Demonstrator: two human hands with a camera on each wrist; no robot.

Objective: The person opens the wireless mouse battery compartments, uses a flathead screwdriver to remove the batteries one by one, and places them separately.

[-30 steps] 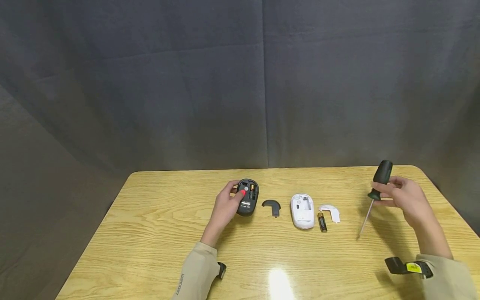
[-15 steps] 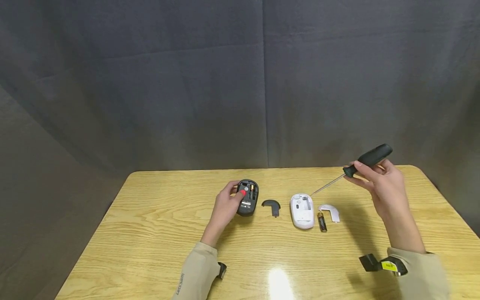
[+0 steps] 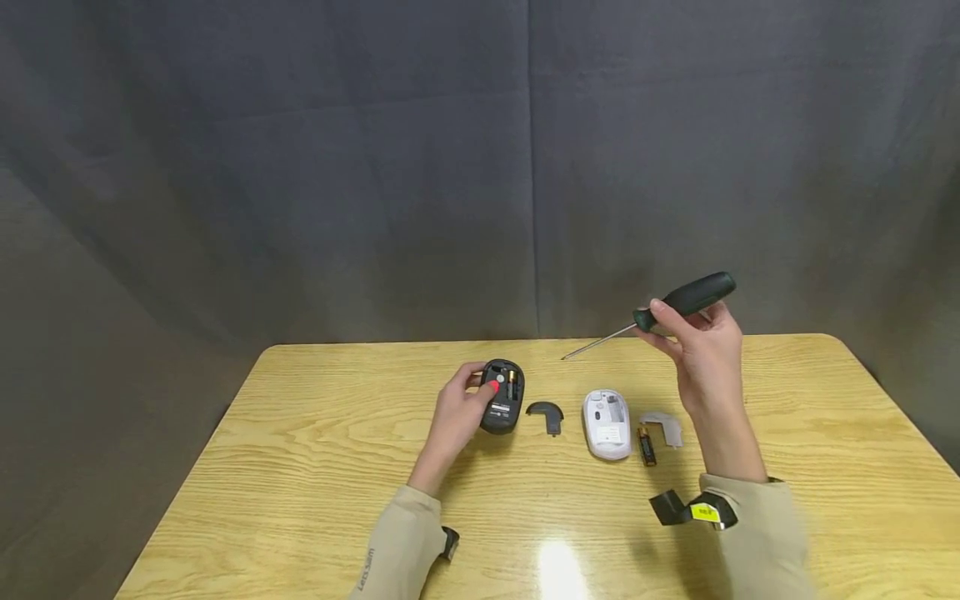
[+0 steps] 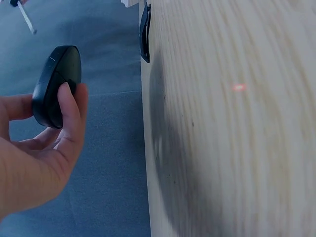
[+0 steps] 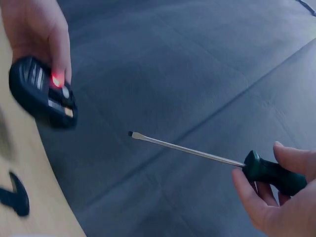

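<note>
My left hand [image 3: 457,412] grips a black computer mouse [image 3: 504,412], underside facing me, its battery slot uncovered with a battery [image 3: 512,383] inside. A red glow shows at the thumb. In my right hand [image 3: 708,358] is a flathead screwdriver [image 5: 187,150], held by its dark green and black handle [image 3: 693,293]. The shaft points left and down towards the black mouse, and its flat tip [image 5: 134,134] stands apart from it. Between the hands, a black battery cover [image 3: 547,414] and an upturned white mouse [image 3: 607,425] with an uncovered slot lie on the table.
Right of the white mouse lie a loose battery [image 3: 647,447] and a white battery cover [image 3: 666,427], partly in shadow. The wooden table [image 3: 300,467] ends at a back edge before a dark grey curtain [image 3: 375,208]. Both wrists wear black camera straps.
My right hand has carried the screwdriver leftward and up, turning its shaft from pointing down to pointing left at the black mouse. The left hand keeps its grip, almost unmoved.
</note>
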